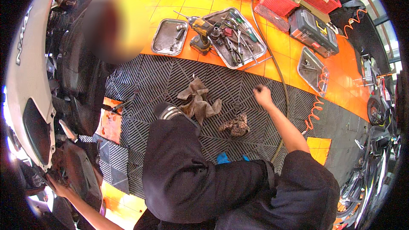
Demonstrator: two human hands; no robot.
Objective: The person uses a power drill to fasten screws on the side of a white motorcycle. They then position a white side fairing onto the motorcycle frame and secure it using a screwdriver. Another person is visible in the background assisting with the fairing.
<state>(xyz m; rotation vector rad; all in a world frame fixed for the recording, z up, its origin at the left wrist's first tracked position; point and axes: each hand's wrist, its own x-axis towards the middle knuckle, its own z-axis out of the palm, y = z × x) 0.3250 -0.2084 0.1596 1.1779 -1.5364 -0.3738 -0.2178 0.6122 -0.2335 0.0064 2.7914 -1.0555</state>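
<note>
The left hand (59,187) reaches out low to the person's left and touches the motorcycle just below its light grey body panel (32,81); its fingertips run in among dark parts, so I cannot tell whether they grip anything. The panel stands directly ahead of that hand, its long axis running forward and away, bowed by the lens, with the tapered end pointing back at the hand. A dark recess (37,130) opens in the panel near that end. The right hand (263,96) is raised over the black ribbed mat (243,81), well apart from the motorcycle, its fingers curled in narrow; something small and dark seems to sit at the fingertips, though it is too small to name. Left of this hand a crumpled brown rag (200,104) lies on the mat, and a patterned rag (235,125) lies nearer the person. Ahead of the hand, a metal tray (228,61) holds wrenches and other hand tools, with a yellow-and-black cordless drill (201,29) at its left edge, bit pointing left and away. A smaller tray (164,44) lies beyond the drill to the left. Just right of the right hand runs a dark hose (281,73), and farther right hangs an orange coiled hose (316,110).
</note>
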